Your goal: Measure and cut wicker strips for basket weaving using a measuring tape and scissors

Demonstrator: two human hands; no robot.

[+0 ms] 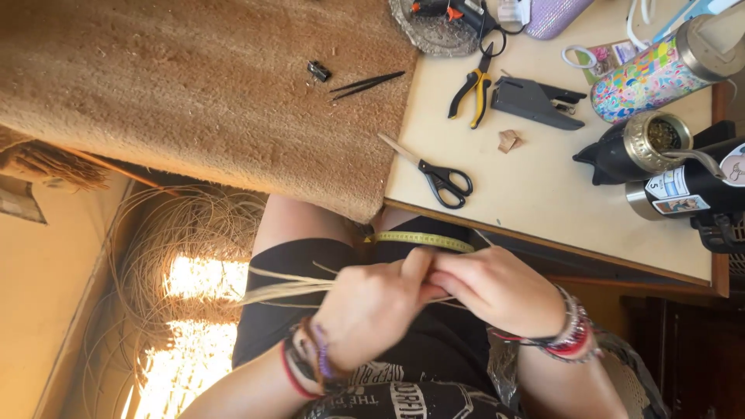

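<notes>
Pale straw-coloured fibres (287, 289) run between the left hand (372, 310) and right hand (497, 291). Above them a yellow tape measure (423, 240), black-handled scissors (442, 180), yellow-and-black pliers (473, 93), a cream surface (543, 194), a tan mat (194, 93).

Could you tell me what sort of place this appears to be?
Probably a home craft workspace: black-handled scissors and yellow-handled pliers lie on a cream table, with coiled pale fibre strands on the floor.
</notes>
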